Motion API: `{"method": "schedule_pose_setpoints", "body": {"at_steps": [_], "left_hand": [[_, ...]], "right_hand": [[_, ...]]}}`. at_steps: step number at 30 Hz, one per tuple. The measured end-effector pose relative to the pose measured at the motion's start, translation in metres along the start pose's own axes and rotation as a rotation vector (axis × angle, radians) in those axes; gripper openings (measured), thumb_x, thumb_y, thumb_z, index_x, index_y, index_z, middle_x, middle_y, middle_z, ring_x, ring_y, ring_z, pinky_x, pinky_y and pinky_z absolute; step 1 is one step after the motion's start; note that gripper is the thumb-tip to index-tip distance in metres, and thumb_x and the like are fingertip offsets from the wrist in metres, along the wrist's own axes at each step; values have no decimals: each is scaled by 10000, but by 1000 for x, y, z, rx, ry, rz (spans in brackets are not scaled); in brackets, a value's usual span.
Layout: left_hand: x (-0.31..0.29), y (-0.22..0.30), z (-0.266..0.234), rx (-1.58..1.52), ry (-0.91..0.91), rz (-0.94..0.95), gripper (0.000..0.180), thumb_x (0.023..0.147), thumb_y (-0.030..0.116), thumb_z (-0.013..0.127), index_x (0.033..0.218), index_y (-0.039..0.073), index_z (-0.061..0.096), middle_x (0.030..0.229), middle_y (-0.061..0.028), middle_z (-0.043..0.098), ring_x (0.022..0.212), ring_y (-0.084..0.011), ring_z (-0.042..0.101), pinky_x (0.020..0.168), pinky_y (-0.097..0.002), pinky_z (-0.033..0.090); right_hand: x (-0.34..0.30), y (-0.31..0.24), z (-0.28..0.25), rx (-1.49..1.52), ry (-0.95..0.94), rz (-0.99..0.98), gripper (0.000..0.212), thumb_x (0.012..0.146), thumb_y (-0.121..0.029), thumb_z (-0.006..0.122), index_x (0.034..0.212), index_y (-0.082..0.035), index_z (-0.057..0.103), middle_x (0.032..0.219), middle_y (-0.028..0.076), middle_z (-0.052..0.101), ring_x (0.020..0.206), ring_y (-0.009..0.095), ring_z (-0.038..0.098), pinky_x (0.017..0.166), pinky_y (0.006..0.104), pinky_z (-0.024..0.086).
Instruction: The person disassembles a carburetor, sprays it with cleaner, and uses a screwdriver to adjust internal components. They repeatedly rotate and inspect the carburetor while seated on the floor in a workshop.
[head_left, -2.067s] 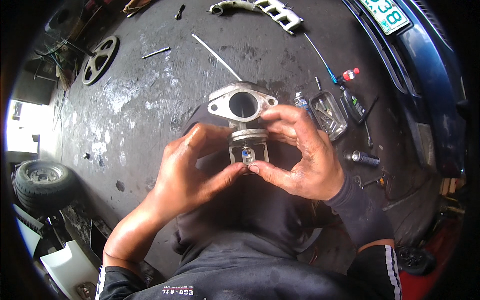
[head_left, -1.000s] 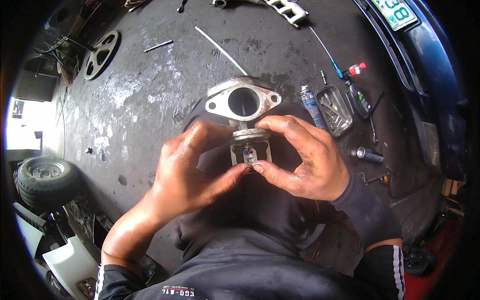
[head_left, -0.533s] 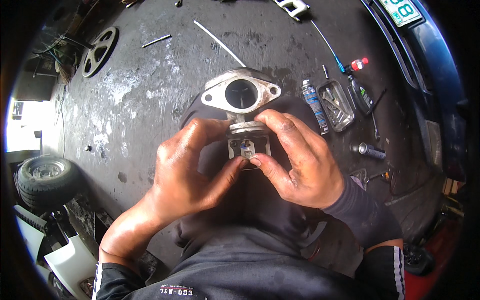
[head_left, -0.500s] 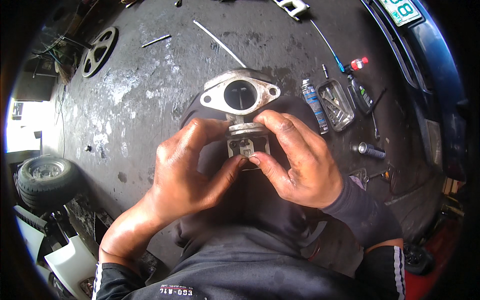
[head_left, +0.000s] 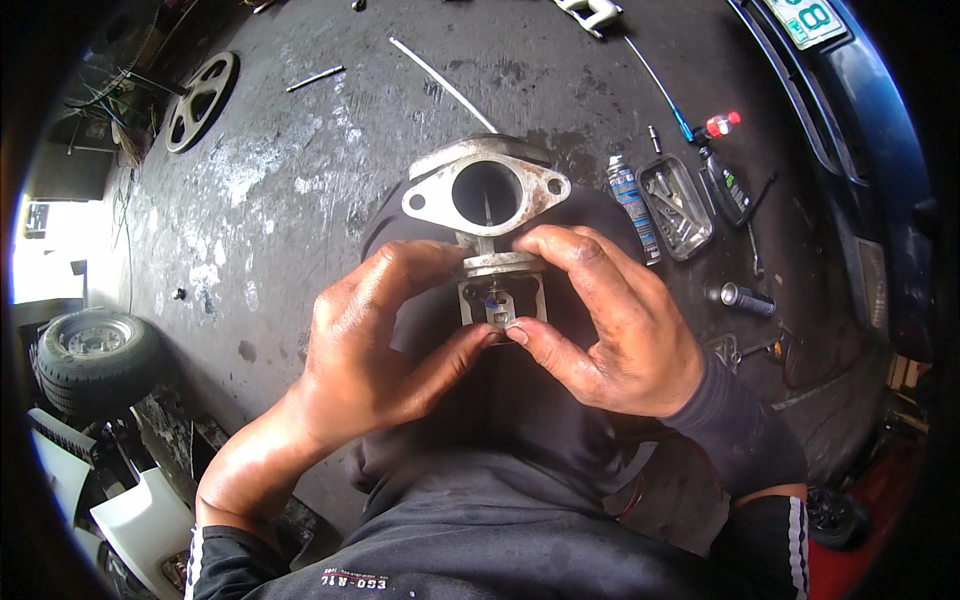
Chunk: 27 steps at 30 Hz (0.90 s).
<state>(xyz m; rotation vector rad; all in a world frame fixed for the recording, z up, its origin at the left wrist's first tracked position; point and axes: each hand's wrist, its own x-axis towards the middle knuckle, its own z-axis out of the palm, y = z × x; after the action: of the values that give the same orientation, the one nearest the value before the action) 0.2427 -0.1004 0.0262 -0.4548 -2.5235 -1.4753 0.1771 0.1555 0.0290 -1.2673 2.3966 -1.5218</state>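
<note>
Above my lap I hold a metal butterfly valve body [head_left: 425,203], its pale two-bolt flange facing up with a big round bore and a thin plate or shaft seen inside. A round collar and a square open bracket [head_left: 543,300] extend from it toward me. My left hand [head_left: 365,330] grips the left side, fingers behind the collar and thumb on the bracket's near edge. My right hand [head_left: 620,330] mirrors it from the right, the two thumb tips nearly meeting. Behind the bracket, the fingertips are partly hidden.
On the dark, stained floor at right lie a spray can [head_left: 633,205], a metal tray [head_left: 712,235] of tools, a dark bottle [head_left: 733,190] and another can [head_left: 747,300]. A blue car [head_left: 880,150] borders the right. Leftward are a wheel [head_left: 95,345] and a spoked metal wheel [head_left: 200,103].
The valve body has shifted slightly right and tilted, so its bore shows the inner plate differently and the bracket's opening shows more. Both hands keep their grip; my right hand moved slightly right.
</note>
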Motion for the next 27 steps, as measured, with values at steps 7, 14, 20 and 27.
{"method": "schedule_pose_setpoints", "body": {"at_steps": [7,14,20,27], "left_hand": [[1,-1,4,54,21,-7,501,853,84,991,1251,-46,715,1112,-197,812,1027,-361,840,882,-420,656],[-6,1,2,-39,31,-48,534,837,121,1020,1250,-44,724,1145,-191,819,1073,-337,844,935,-404,661],[-5,1,1,-16,11,-21,546,837,115,1017,1267,-43,720,1159,-198,814,1072,-346,841,928,-407,659],[-3,-2,4,59,34,23,500,848,101,1004,1241,-30,724,1116,-198,808,1031,-353,840,886,-417,652]], "right_hand": [[0,3,6,-20,49,25,579,917,-33,889,1430,43,632,1161,213,707,948,378,713,868,442,593],[-2,-2,-5,2,-36,37,615,889,-42,943,1423,58,655,1278,220,753,1129,328,782,992,387,614],[0,0,-3,25,7,-23,593,918,-68,909,1433,38,635,1237,229,729,1055,395,759,920,442,621],[-2,4,7,-3,46,-3,563,920,-59,905,1413,27,646,1194,213,716,996,376,746,879,437,612]]}}
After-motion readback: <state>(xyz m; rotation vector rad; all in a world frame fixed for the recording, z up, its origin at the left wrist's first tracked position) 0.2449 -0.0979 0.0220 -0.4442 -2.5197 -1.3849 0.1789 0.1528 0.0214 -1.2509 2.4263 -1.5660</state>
